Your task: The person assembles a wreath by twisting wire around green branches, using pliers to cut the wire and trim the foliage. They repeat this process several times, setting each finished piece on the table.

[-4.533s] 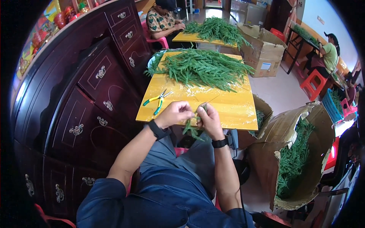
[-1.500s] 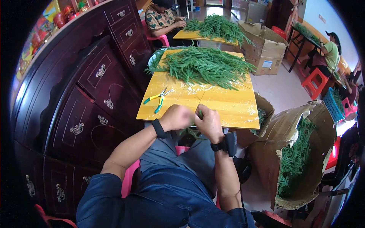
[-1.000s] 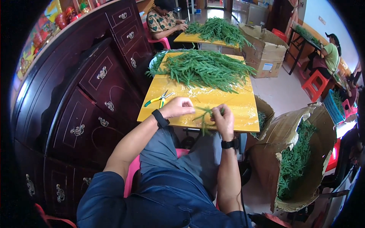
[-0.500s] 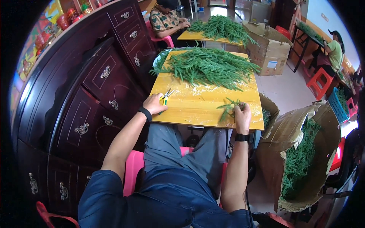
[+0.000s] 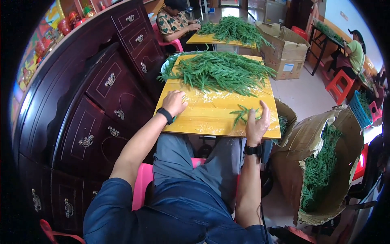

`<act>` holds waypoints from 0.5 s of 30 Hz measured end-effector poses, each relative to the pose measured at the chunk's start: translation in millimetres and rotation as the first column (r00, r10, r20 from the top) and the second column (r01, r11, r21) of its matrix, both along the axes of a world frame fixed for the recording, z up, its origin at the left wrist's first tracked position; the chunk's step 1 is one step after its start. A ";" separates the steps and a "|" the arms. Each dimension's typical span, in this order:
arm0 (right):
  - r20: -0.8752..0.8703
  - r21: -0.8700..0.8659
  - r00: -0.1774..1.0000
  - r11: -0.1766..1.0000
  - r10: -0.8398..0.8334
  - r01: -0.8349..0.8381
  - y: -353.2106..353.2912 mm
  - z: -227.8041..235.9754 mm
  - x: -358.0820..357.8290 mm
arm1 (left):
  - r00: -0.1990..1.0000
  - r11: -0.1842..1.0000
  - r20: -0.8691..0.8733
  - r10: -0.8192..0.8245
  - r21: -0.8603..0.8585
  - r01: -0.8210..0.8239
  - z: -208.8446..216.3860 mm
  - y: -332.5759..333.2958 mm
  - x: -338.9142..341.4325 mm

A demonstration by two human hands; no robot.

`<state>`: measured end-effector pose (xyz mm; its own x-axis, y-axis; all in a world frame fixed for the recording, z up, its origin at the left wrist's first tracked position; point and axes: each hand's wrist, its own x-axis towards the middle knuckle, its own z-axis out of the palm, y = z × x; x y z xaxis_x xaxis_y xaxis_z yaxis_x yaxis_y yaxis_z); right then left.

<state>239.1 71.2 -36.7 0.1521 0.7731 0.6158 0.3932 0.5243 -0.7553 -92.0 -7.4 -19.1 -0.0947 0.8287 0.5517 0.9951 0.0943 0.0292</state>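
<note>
My left hand (image 5: 174, 103) is closed over the left part of the yellow board, its fingers curled. The small snips with yellow-green handles seen in it earlier are mostly hidden, with only a green bit showing by the wrist. My right hand (image 5: 258, 125) is open above the board's right side, thumb and index finger apart. Just left of its fingertips a short green sprig (image 5: 241, 114) lies on the board. A large heap of green feathery plastic-looking sprigs (image 5: 221, 71) covers the far half of the board (image 5: 207, 118).
Pale scraps dot the board. Dark wooden drawers (image 5: 101, 93) stand close on the left. A torn cardboard box (image 5: 292, 162) with sprigs is at right, another box (image 5: 290, 55) farther off. Ahead, a person (image 5: 174, 24) sits by a second heaped table; another person (image 5: 353, 53) sits far right.
My left hand has moved up and right and turned, so the snips no longer show. The right-hand fingers have opened and let go of the sprig, which lies on the board.
</note>
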 end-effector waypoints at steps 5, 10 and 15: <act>-0.325 -0.200 0.799 0.789 0.506 -0.581 -11.2 -1.1 -12.3 | 0.938 0.911 0.298 0.177 -0.411 -0.041 11.2 57.0 29.4; -0.294 -0.303 0.757 0.694 0.583 -0.653 -16.4 -0.3 -19.4 | 0.928 0.882 0.274 0.254 -0.459 -0.106 -10.6 92.8 14.9; -0.285 -0.324 0.737 0.662 0.613 -0.676 -16.4 3.8 -19.7 | 0.874 0.917 0.446 0.194 -0.399 0.000 -25.3 103.5 -2.4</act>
<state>219.4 54.8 -32.8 -0.4171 0.8704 0.2618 -0.0569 0.2625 -0.9633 -94.4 96.1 -44.4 -0.3513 0.9337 0.0695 0.8552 0.2898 0.4298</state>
